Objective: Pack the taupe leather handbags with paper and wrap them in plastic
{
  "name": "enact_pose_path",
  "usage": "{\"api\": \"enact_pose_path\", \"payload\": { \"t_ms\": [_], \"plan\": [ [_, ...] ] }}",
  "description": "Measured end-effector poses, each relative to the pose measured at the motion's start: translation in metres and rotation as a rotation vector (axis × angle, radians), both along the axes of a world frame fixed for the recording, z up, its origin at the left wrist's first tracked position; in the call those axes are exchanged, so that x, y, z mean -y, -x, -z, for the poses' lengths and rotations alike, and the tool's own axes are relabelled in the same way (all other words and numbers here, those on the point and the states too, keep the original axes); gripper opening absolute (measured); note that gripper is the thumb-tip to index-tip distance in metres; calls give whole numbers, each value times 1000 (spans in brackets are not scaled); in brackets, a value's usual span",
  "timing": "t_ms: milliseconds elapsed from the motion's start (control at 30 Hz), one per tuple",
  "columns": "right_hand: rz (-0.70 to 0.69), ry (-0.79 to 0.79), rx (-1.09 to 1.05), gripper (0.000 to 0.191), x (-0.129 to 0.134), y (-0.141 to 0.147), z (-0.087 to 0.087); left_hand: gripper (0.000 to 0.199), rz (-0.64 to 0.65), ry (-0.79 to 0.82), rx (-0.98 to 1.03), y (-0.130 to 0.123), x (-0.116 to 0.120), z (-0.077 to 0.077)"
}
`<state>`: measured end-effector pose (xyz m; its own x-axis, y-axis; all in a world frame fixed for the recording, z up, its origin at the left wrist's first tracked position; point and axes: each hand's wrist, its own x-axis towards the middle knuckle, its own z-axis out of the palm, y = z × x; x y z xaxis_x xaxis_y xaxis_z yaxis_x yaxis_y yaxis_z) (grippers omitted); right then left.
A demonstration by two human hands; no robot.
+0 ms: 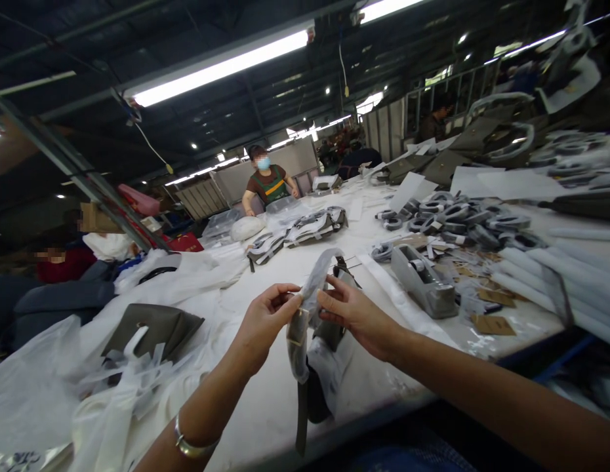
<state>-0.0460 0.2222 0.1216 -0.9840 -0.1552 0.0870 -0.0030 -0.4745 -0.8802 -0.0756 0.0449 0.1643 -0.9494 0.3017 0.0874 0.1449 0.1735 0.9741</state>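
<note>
A dark olive handbag (pixel 332 333) stands on the white table (pixel 378 393) in front of me, partly covered by clear wrapping. Its arched handle (pixel 321 278), sheathed in translucent plastic, rises between my two hands. With thumb and fingers my left hand (pixel 265 321) pinches the handle's left side. From the right, my right hand (pixel 361 316) grips the same handle, fingers curled behind it. A dark strap (pixel 302 416) hangs down near the table's front edge, beside a wrapped loop (pixel 298 344). Part of the bag is hidden by my right hand.
A grey tape dispenser (pixel 423 282) stands to the right, near brown tags (pixel 492 324) and wrapped grey coils (pixel 452 213). White foam tubes (pixel 570 275) lie farther right. Another olive bag (pixel 152 331) sits among white wrapping at left. A masked person (pixel 270 183) works across the table.
</note>
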Motion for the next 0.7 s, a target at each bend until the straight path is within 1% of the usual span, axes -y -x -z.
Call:
{"api": "enact_pose_path", "payload": {
  "t_ms": [100,167,400,500,600,667,700],
  "plan": [
    [14,-17,15,61,-2,-2,5,46,2,6,16,-2,0,-2],
    [10,-31,13,63,-2,-2,7,46,8,14,22,-2,1,-2],
    [30,-56,-45,56,-1,4,2,44,11,26,47,2,-3,1],
    [71,-82,-56,52,0,10,-2,47,-6,40,44,4,-5,-1],
    [134,-12,-38,55,1,12,-6,50,-25,99,26,1,-6,-5],
    [166,66,-20,64,2,13,-5,50,-44,129,-6,0,-11,-6],
    [175,84,-7,67,3,16,-3,49,-62,102,-36,2,-17,-5]
  ]
}}
